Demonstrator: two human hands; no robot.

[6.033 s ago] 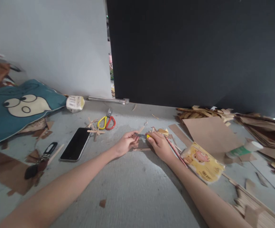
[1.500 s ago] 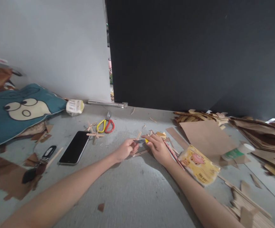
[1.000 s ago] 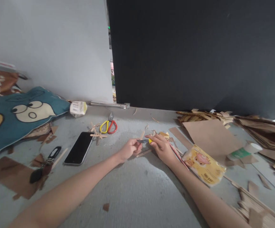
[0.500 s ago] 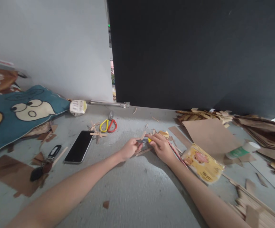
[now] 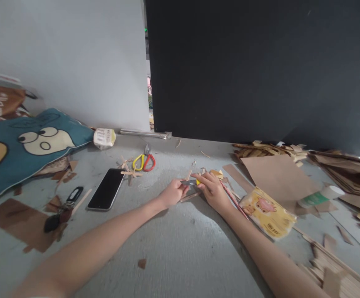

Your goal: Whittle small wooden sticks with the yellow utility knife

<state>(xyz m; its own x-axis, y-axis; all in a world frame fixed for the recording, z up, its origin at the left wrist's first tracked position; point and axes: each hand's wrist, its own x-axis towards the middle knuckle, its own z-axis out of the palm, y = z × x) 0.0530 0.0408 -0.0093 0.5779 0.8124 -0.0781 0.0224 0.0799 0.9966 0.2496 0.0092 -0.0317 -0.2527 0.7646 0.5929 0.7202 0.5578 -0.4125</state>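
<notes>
My right hand [image 5: 214,191] is closed around a yellow-handled cutter knife [image 5: 197,181], its grey blade pointing left. My left hand [image 5: 174,193] pinches a thin wooden craft stick [image 5: 189,174] that rises from between the fingertips. The blade lies against or very near the stick by the left fingers; exact contact is too small to tell. Below the hands, a few more wooden sticks [image 5: 190,197] lie on the grey table [image 5: 173,248]. Beyond my left hand are scissors [image 5: 144,162] with one yellow and one red handle, and a small bundle of crossed craft sticks [image 5: 131,174].
A black phone [image 5: 106,189], keys [image 5: 54,222], brown scraps [image 5: 18,223] and a blue cushion [image 5: 43,138] are on the left. To the right are a yellow tissue pack [image 5: 268,213], cardboard [image 5: 273,174], a white-green roll [image 5: 321,197] and stacked sticks [image 5: 338,269]. A dark panel [image 5: 260,70] stands behind.
The whole view has shifted slightly, so things appear a little further right. Both hands keep nearly the same pose, with the knife and stick still between them.
</notes>
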